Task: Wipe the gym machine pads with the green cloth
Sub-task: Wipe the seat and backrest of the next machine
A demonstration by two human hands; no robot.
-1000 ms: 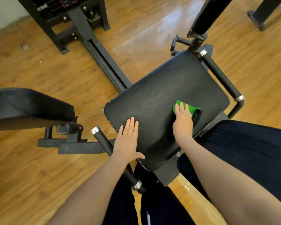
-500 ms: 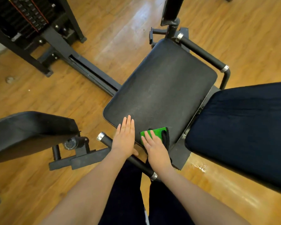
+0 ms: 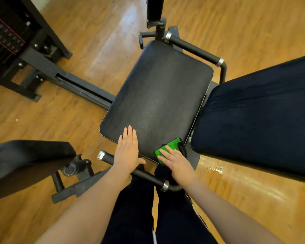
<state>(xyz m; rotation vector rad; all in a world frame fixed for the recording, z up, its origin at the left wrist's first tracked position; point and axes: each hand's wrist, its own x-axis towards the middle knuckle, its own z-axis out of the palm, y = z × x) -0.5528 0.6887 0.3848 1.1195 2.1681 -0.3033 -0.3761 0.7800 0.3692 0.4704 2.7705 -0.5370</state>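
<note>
1. At far left I see a black weight stack frame on the wooden floor; its steel rail runs diagonally in under the seat pad. Open floor lies between this frame and the pad's left edge.
2. At lower left a second black pad, smooth and slightly glossy, sits apart from the seat pad, with a strip of floor between them.
3. My left hand lies flat on the near-left edge of the seat pad, fingers straight and together, thumb spread along the pad's rim. It holds nothing.
4. The seat pad is a rounded rectangle of black vinyl with a fine grain and pale speckling across its middle. Its far half carries nothing.
5. A round black handle bar with chrome end collars passes below the pad's near edge, under both wrists.
6. The green cloth, folded and soft, sits on the pad's near-right corner, right at the edge.
7. My right hand presses on the cloth with fingers extended and slightly spread, not curled round it.
8. A matching handle bar borders the pad's far-right side.
9. At right a dark navy fabric surface lies just beside the pad's right edge.
</note>
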